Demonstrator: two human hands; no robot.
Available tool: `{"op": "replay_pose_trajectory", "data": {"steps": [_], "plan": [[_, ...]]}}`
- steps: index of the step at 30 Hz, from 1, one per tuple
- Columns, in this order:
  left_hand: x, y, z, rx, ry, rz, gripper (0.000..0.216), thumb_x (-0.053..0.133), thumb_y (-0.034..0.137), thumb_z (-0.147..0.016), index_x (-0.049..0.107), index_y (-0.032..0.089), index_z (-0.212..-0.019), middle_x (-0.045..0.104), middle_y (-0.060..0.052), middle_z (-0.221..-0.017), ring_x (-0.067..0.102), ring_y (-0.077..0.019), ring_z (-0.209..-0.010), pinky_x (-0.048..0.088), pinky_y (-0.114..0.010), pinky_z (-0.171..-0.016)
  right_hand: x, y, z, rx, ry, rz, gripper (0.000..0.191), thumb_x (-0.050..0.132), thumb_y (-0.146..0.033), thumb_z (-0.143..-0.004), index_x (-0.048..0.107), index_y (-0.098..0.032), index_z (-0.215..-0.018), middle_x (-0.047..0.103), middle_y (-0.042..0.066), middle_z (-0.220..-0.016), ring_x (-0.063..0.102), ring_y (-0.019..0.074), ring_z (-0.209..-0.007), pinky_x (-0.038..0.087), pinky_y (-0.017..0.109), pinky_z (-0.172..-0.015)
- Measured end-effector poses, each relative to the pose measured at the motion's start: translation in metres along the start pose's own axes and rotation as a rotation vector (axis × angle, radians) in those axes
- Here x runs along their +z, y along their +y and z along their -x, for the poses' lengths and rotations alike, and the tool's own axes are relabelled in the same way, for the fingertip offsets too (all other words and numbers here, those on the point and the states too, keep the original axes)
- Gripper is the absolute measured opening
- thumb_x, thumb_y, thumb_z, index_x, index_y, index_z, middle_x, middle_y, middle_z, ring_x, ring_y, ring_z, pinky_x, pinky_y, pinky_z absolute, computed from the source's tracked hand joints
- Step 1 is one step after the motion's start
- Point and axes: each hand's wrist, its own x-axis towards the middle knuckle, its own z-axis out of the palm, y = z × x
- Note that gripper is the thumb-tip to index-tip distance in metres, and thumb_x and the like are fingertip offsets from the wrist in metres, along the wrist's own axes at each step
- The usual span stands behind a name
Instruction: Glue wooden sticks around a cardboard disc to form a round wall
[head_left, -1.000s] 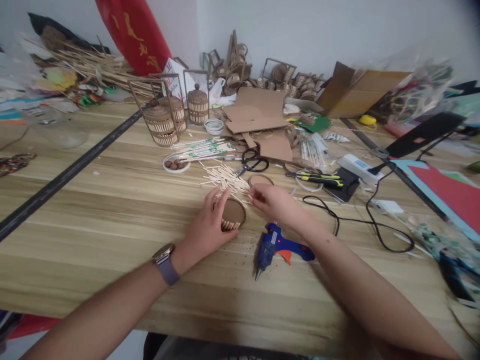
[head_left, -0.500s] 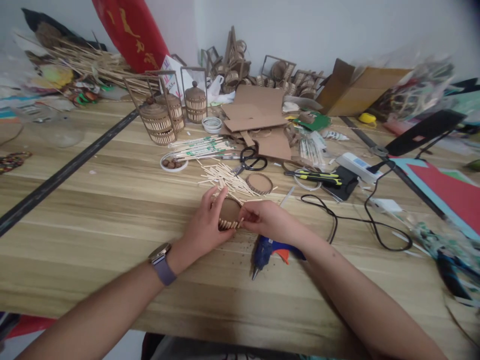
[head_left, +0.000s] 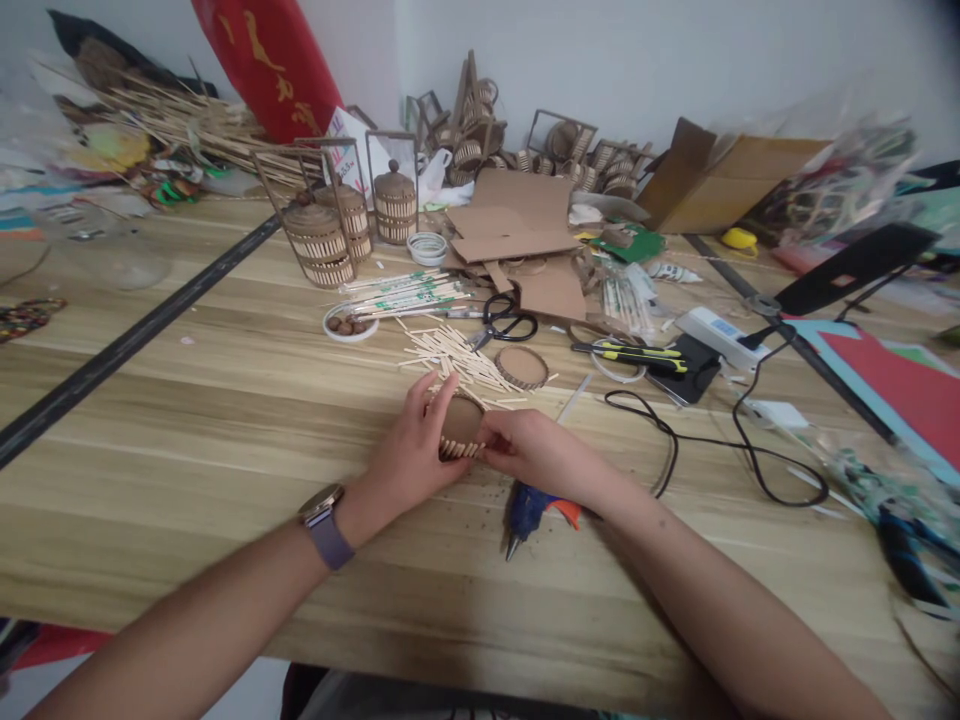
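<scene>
Tan wood grain runs across the counter (head_left: 225,400) before you, which carries an open cardboard box (head_left: 731,185) at the back right and flat cardboard sheets (head_left: 517,215) piled nearer the middle. Three lidded baskets (head_left: 319,240) with tall, squared handles stand to the left of that pile. Your left hand (head_left: 411,450) curves around the left side of the cardboard round (head_left: 463,420), thumb at its near edge, fingers apart toward the far side. Your right hand (head_left: 536,452) is at its right edge, fingertips drawn in close; whether they pinch anything, you cannot tell from this view. Below that hand lies the blue glue gun (head_left: 527,508), partly covered, nozzle toward you. Black-handled scissors (head_left: 512,322) lie farther back. Between your two hands sits the round itself, and just beyond it is a second round (head_left: 522,366). Short pegs (head_left: 459,450) line the first one's near rim, and loose pale sticks (head_left: 454,355) lie heaped past it.
</scene>
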Motion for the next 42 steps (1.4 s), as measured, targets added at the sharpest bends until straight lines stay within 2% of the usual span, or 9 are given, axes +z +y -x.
{"op": "replay_pose_trajectory", "data": {"steps": [15,21,26,28,29,32,35,38,42], "plan": [[0.001,-0.002,0.001,0.019,0.008,0.002,0.099,0.077,0.020,-0.070,0.019,0.020,-0.150,0.028,-0.021,-0.150,0.031,-0.0386,-0.143,0.038,-0.057,-0.112,0.007,0.001,0.002,-0.037,0.060,0.032,0.012,0.060,-0.008,-0.082,0.056,-0.017,-0.074,0.058,-0.001,-0.068,0.046,0.0104,-0.060,0.030,0.021,-0.057],[0.001,-0.002,0.000,0.018,0.009,0.000,0.099,0.077,0.023,-0.071,0.017,0.023,-0.150,0.028,-0.020,-0.149,0.031,-0.0387,-0.142,0.038,-0.058,-0.111,0.008,0.000,0.001,-0.007,0.053,0.042,0.010,0.061,-0.009,-0.082,0.058,-0.016,-0.076,0.062,0.000,-0.071,0.049,0.0111,-0.061,0.031,0.022,-0.057],[-0.004,-0.006,-0.001,0.029,0.013,0.000,0.102,0.079,0.026,-0.071,0.016,0.024,-0.151,0.027,-0.021,-0.150,0.028,-0.0391,-0.144,0.035,-0.060,-0.112,-0.011,-0.002,0.013,0.035,0.041,0.008,0.012,0.066,-0.018,-0.082,0.062,-0.017,-0.094,0.063,-0.001,-0.073,0.054,0.0129,-0.062,0.034,0.022,-0.058],[-0.006,-0.007,-0.001,0.043,0.008,0.003,0.105,0.080,0.022,-0.068,0.015,0.024,-0.151,0.026,-0.021,-0.150,0.026,-0.0385,-0.145,0.032,-0.060,-0.114,-0.024,0.001,0.023,0.071,0.062,0.058,0.007,0.063,-0.025,-0.085,0.061,-0.018,-0.086,0.061,-0.001,-0.069,0.052,0.0133,-0.060,0.034,0.023,-0.057],[-0.008,-0.008,-0.001,0.050,0.005,0.006,0.107,0.080,0.020,-0.067,0.014,0.025,-0.152,0.026,-0.020,-0.151,0.025,-0.0381,-0.145,0.031,-0.060,-0.115,-0.030,0.005,0.029,0.091,0.060,0.086,0.012,0.061,-0.029,-0.087,0.060,-0.018,-0.081,0.060,-0.001,-0.067,0.052,0.0136,-0.059,0.034,0.024,-0.056],[-0.010,-0.008,0.000,0.048,-0.004,0.011,0.111,0.082,0.019,-0.066,0.012,0.026,-0.152,0.025,-0.020,-0.152,0.024,-0.0378,-0.146,0.027,-0.060,-0.117,-0.044,0.018,0.050,0.148,-0.011,0.120,0.022,0.056,-0.036,-0.090,0.059,-0.020,-0.075,0.062,0.001,-0.068,0.053,0.0148,-0.060,0.034,0.025,-0.057],[-0.009,-0.007,0.001,0.023,-0.002,0.003,0.116,0.087,0.024,-0.064,0.012,0.027,-0.152,0.025,-0.020,-0.153,0.023,-0.0388,-0.146,0.027,-0.061,-0.117,-0.048,0.031,0.067,0.201,-0.144,0.138,0.013,0.060,-0.032,-0.086,0.061,-0.020,-0.081,0.065,0.002,-0.074,0.057,0.0168,-0.064,0.036,0.026,-0.059],[-0.007,-0.005,0.001,0.015,0.020,-0.014,0.119,0.089,0.026,-0.062,0.012,0.027,-0.152,0.025,-0.021,-0.152,0.025,-0.0401,-0.146,0.027,-0.061,-0.117,-0.042,0.039,0.076,0.228,-0.242,0.134,0.016,0.069,-0.027,-0.078,0.061,-0.020,-0.090,0.068,0.005,-0.087,0.062,0.0209,-0.076,0.040,0.027,-0.064],[-0.003,-0.005,0.001,0.001,0.044,-0.017,0.119,0.089,0.025,-0.062,0.012,0.029,-0.152,0.025,-0.020,-0.153,0.026,-0.0411,-0.145,0.028,-0.062,-0.116,-0.030,0.044,0.077,0.195,-0.238,0.080,0.028,0.067,-0.016,-0.074,0.060,-0.019,-0.101,0.069,0.006,-0.100,0.063,0.0237,-0.090,0.043,0.029,-0.074]]}}
